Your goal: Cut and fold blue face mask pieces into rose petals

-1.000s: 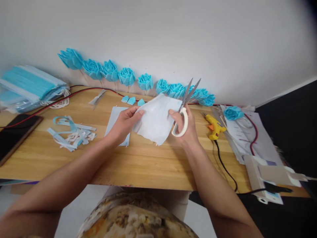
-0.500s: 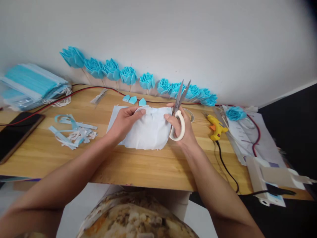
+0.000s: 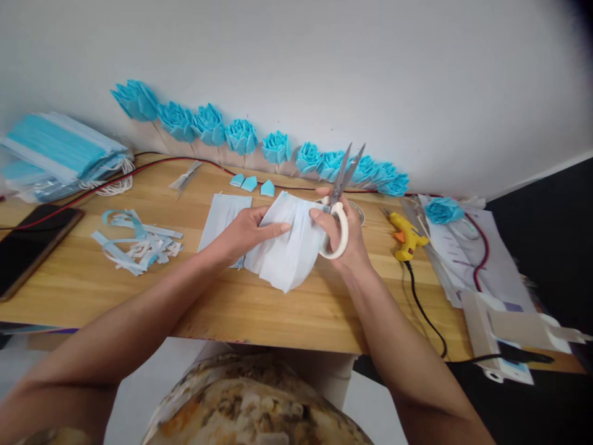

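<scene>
My left hand [image 3: 250,233] pinches the left side of a white pleated mask sheet [image 3: 286,247], held just above the wooden desk [image 3: 259,306]. My right hand [image 3: 343,238] grips the sheet's right edge with thumb and fingers while the white-handled scissors [image 3: 337,207] hang in the same hand, blades slightly apart and pointing up toward the wall. A second pale mask sheet [image 3: 222,216] lies flat on the desk under my left hand. Three small blue cut pieces [image 3: 251,183] lie just beyond it.
Blue fabric roses [image 3: 241,136] line the wall. A stack of blue masks [image 3: 55,154] and a black phone [image 3: 32,244] sit at the left, with cut strips [image 3: 136,241] nearby. A yellow glue gun [image 3: 405,235], its cord, papers and another rose [image 3: 442,210] lie at the right.
The white sheet has been turned and gathered between both hands, now hanging with a corner pointing down. The scissors stayed in my right hand, tilting slightly.
</scene>
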Demonstrator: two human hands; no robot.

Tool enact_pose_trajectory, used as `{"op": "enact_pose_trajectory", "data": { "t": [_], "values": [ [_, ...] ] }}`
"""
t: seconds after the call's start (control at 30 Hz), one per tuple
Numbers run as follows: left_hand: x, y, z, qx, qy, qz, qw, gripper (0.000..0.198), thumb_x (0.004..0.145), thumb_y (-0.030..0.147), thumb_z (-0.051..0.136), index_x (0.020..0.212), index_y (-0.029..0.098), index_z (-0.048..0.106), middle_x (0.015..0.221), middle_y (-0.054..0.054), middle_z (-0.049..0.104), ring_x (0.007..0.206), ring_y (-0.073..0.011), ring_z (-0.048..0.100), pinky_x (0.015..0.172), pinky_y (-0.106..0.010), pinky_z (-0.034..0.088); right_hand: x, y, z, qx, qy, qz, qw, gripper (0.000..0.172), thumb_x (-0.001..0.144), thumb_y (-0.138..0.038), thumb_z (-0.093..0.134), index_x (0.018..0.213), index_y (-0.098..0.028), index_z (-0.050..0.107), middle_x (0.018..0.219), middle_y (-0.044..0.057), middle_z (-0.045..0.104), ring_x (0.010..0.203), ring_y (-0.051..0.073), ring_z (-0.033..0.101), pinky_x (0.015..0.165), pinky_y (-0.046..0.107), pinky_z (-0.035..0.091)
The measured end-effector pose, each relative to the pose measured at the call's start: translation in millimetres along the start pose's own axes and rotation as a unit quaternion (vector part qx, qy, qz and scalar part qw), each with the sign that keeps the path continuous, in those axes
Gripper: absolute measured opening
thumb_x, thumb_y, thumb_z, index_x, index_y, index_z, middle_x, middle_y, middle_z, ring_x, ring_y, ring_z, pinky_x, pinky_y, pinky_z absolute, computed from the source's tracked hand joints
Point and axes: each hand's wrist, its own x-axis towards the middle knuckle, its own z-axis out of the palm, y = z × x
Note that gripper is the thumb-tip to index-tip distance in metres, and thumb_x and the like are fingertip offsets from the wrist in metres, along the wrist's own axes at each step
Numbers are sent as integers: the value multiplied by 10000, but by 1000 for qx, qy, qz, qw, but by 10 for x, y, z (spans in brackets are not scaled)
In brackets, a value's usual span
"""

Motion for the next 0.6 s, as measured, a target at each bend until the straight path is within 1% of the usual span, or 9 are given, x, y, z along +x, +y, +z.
{"op": "enact_pose_trajectory", "data": {
  "t": [0.13,0.27,0.37,0.43,0.5,0.6],
  "values": [
    [12,15,-8,28,-28,-16,999,434,640,447,903,965,199,758,828,-26,742,662,-181,643,564,-271,501,60,7,-71,34,52,-21,998,455,685,-437,845,1079,-291,673,801,-33,548,684,144,514,608,284,434],
    [27,49,-47,57,-34,17,998,375,682,444,865,938,192,757,808,-9,719,669,-162,618,590,-260,475,131,4,-169,49,91,-38,994,443,687,-440,821,1075,-287,672,840,-26,575,763,165,566,684,295,475],
    [38,73,-84,79,-36,37,996,341,715,435,841,939,190,762,835,-8,721,709,-161,622,635,-262,471,173,23,-221,72,91,-44,992,400,706,-431,808,1044,-270,666,847,-23,586,804,176,593,738,312,489],
    [38,89,-95,91,-49,44,994,347,734,445,830,967,196,769,881,-13,736,745,-170,635,669,-271,480,184,43,-224,97,90,-43,990,394,699,-410,823,1032,-266,668,848,-24,596,810,173,599,746,309,493],
    [33,98,-91,98,-62,41,992,364,772,485,800,995,198,774,914,-23,747,770,-180,646,682,-277,485,175,59,-199,114,89,-35,989,422,684,-392,838,1052,-267,673,857,-25,609,805,166,602,739,300,494],
    [26,83,-71,97,-64,23,993,389,794,534,777,978,191,774,895,-33,752,753,-185,647,654,-276,481,136,77,-134,113,64,-12,991,490,678,-405,846,1114,-270,671,837,-28,609,750,156,586,683,289,480]
  ]
}}
